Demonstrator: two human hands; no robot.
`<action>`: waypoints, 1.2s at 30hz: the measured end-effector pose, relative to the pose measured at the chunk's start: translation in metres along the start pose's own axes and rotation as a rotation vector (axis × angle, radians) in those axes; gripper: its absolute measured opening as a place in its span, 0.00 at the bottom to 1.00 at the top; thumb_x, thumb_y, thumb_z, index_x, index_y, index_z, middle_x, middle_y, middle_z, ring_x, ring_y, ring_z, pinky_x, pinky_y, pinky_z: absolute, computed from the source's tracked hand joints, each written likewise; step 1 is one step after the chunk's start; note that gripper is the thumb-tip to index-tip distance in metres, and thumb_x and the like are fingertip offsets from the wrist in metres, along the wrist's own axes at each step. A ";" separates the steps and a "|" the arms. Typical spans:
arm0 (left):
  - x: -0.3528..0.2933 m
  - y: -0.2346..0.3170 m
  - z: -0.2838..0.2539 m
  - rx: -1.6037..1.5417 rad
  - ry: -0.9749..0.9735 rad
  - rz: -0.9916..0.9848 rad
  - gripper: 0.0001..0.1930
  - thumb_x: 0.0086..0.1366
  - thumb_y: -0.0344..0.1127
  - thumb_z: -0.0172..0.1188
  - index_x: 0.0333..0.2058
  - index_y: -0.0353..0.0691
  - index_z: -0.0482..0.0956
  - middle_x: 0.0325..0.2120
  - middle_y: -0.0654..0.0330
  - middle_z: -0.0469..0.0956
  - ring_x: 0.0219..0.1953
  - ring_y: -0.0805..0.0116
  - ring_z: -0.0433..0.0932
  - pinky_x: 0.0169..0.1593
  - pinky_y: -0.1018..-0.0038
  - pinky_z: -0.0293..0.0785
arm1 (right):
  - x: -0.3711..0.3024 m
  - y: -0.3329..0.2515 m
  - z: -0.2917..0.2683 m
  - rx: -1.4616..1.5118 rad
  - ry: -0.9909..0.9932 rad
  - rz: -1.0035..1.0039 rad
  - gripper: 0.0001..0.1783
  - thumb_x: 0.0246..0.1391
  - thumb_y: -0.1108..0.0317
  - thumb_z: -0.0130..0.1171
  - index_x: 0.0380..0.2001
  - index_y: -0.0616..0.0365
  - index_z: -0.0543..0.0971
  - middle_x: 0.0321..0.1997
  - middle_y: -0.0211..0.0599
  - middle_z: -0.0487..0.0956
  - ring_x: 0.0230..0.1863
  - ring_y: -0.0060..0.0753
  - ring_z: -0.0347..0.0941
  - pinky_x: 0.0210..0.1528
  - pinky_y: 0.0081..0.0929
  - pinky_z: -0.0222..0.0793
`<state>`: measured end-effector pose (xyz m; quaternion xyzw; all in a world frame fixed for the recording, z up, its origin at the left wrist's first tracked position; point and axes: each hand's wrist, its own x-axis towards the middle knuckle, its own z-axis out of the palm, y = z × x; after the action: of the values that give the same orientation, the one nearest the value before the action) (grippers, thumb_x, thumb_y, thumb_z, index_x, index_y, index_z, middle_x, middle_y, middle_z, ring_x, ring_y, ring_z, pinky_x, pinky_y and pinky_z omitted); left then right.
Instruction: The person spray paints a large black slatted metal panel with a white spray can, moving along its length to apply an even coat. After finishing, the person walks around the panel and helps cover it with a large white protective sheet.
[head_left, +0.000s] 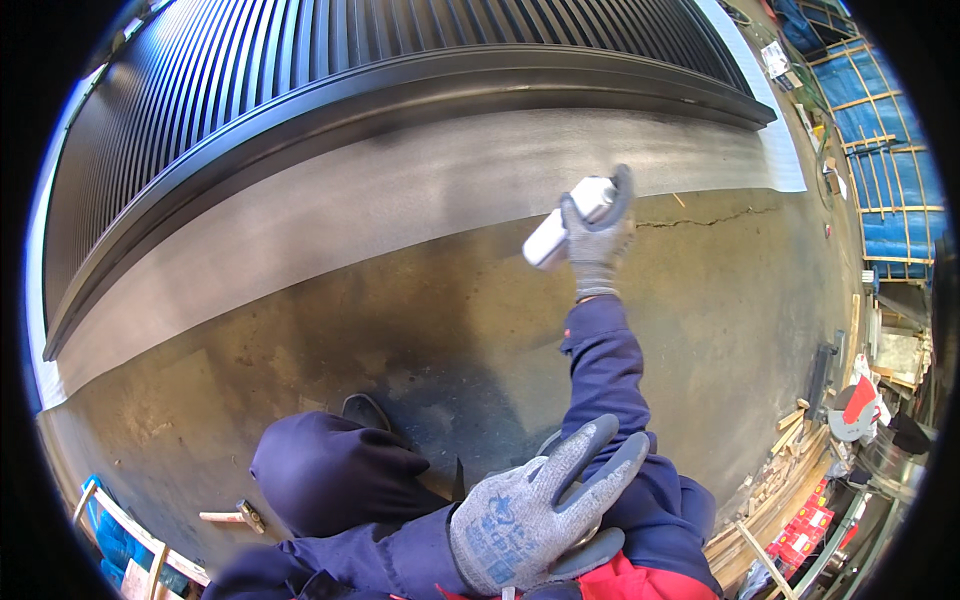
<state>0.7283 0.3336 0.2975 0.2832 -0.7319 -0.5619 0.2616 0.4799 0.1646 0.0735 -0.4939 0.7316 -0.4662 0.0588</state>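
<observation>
Gloves in grey cover both hands. Nearest, the left hand point(530, 525) shows its back, fingers spread and pointing up and to the right, in front of the dark blue right sleeve point(605, 375); whether it touches the sleeve I cannot tell. A dark shoe point(366, 411) stands on the floor point(720, 290) beyond the left arm, and a hammer point(250, 517) lies to the left. Off to the right are pieces of wood point(775, 510). Farther out, the right hand point(600, 243) is wrapped around a white can point(546, 241), held tilted above the near edge of a pale sheet point(400, 200). A crack point(705, 221) runs along the floor to its right. Beyond the can, a dark slatted panel point(400, 40) stretches across the sheet. Blue tarp point(885, 235) with wooden strips hangs at far right.
</observation>
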 end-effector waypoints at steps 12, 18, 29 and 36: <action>-0.009 0.003 0.005 0.168 0.119 0.118 0.42 0.54 0.44 0.74 0.68 0.40 0.72 0.63 0.38 0.72 0.49 0.45 0.84 0.47 0.63 0.85 | -0.132 -0.143 0.096 0.281 -0.580 -0.172 0.57 0.48 0.56 0.78 0.78 0.32 0.58 0.55 0.51 0.75 0.50 0.56 0.82 0.51 0.51 0.82; -0.017 0.005 -0.008 0.136 0.158 0.125 0.43 0.53 0.43 0.75 0.68 0.40 0.72 0.63 0.37 0.72 0.52 0.44 0.84 0.50 0.62 0.85 | -0.084 -0.102 0.111 0.189 -0.540 0.125 0.54 0.46 0.60 0.81 0.74 0.38 0.64 0.63 0.51 0.75 0.56 0.48 0.81 0.55 0.46 0.82; -0.028 0.014 -0.029 0.084 0.081 0.073 0.44 0.52 0.40 0.76 0.69 0.41 0.72 0.65 0.37 0.70 0.51 0.45 0.84 0.49 0.62 0.85 | -0.030 -0.024 0.039 0.270 -0.138 0.283 0.56 0.43 0.67 0.83 0.75 0.50 0.64 0.60 0.51 0.77 0.62 0.48 0.78 0.62 0.44 0.82; -0.031 0.012 -0.029 0.062 0.151 0.092 0.44 0.52 0.39 0.76 0.69 0.41 0.72 0.65 0.38 0.70 0.49 0.46 0.85 0.48 0.62 0.85 | -0.072 -0.086 0.091 0.145 -0.343 -0.011 0.55 0.43 0.71 0.81 0.74 0.58 0.63 0.61 0.50 0.76 0.59 0.42 0.79 0.61 0.38 0.81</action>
<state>0.7690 0.3389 0.3138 0.2988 -0.7392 -0.5035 0.3328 0.6235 0.1576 0.0598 -0.5644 0.6726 -0.4272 0.2157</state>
